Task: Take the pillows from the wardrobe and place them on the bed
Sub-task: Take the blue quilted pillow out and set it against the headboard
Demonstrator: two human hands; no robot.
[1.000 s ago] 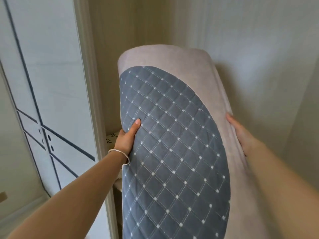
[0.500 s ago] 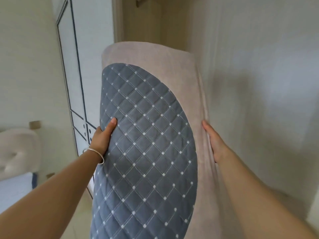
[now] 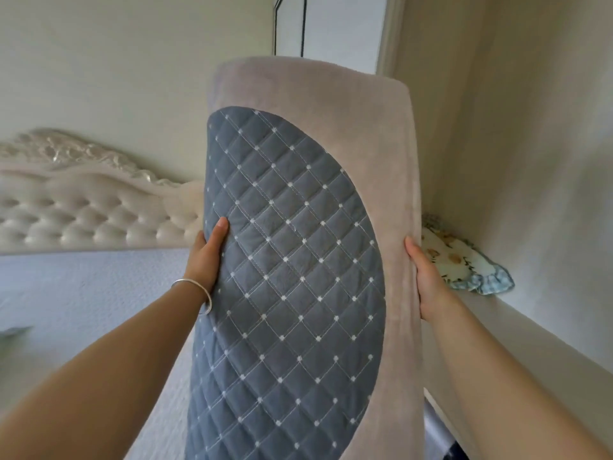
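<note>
A long pillow (image 3: pixel 298 260) stands upright in front of me, beige with a grey quilted oval panel dotted white. My left hand (image 3: pixel 207 257), with a silver bangle on the wrist, grips its left edge, thumb on the quilted panel. My right hand (image 3: pixel 428 280) clasps its right edge. The bed (image 3: pixel 83 293) with a pale lavender sheet lies to the left behind the pillow, below a tufted cream headboard (image 3: pixel 83 214). A floral pillow (image 3: pixel 464 260) with a blue checked frill lies on a wardrobe shelf at the right, partly hidden by the held pillow.
The open wardrobe's beige inner wall (image 3: pixel 530 161) and shelf edge (image 3: pixel 530 336) fill the right side. A white wardrobe door (image 3: pixel 331 24) with dark lines shows above the pillow. A cream room wall (image 3: pixel 132 78) rises behind the headboard.
The view has swung left from the wardrobe interior toward the bed. The pillow stays in both hands; the headboard and the sheet have come into view, and the floral pillow shows at right.
</note>
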